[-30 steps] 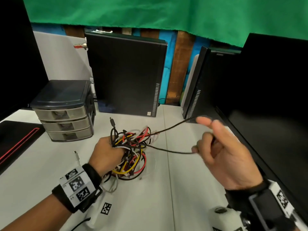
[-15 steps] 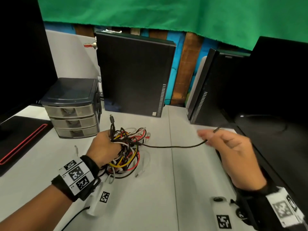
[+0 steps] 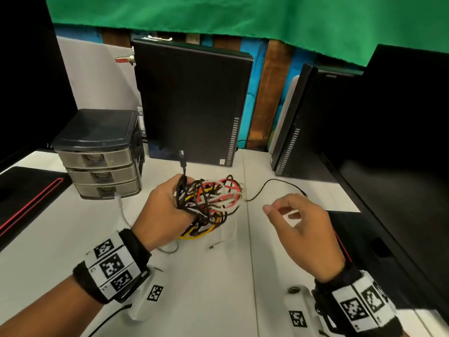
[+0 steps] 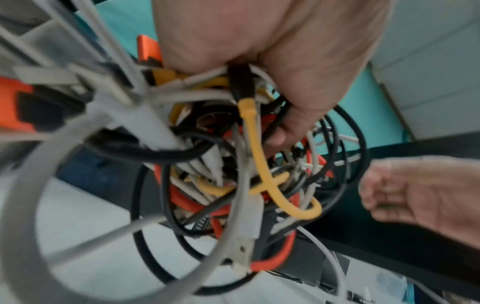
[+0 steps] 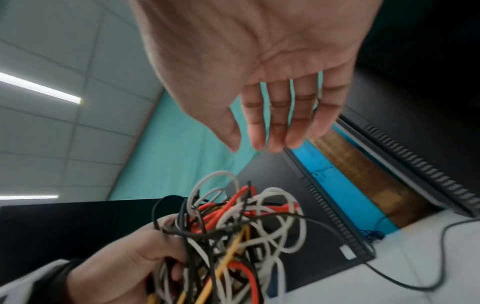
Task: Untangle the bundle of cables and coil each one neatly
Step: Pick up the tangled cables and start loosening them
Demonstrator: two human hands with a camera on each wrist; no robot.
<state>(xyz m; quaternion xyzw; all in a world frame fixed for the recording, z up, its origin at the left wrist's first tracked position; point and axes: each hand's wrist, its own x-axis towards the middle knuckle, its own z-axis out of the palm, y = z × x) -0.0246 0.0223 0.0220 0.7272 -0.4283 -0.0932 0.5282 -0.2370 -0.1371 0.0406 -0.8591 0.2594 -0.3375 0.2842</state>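
A tangled bundle of black, white, red and yellow cables [image 3: 213,203] is held just above the white table [image 3: 206,276]. My left hand [image 3: 170,205] grips the bundle from its left side, fingers curled through the loops [image 4: 280,127]. A black plug [image 3: 182,158] sticks up out of it. One thin black cable [image 3: 267,183] trails loose from the bundle's right side and lies on the table [image 5: 389,277]. My right hand [image 3: 277,210] hovers to the right of the bundle, with its relaxed fingers [image 5: 275,127] holding nothing.
A small three-drawer unit [image 3: 97,154] stands at the left. Two black computer cases [image 3: 194,105] [image 3: 291,122] stand at the back. A dark monitor [image 3: 401,142] lines the right edge and a black mat with a red line [image 3: 24,190] the left. A white cable end [image 3: 120,203] lies by the drawers.
My right hand has let go of the thin black cable, which now lies slack on the table. The hand has drawn back toward the bundle. My left hand still grips the bundle.
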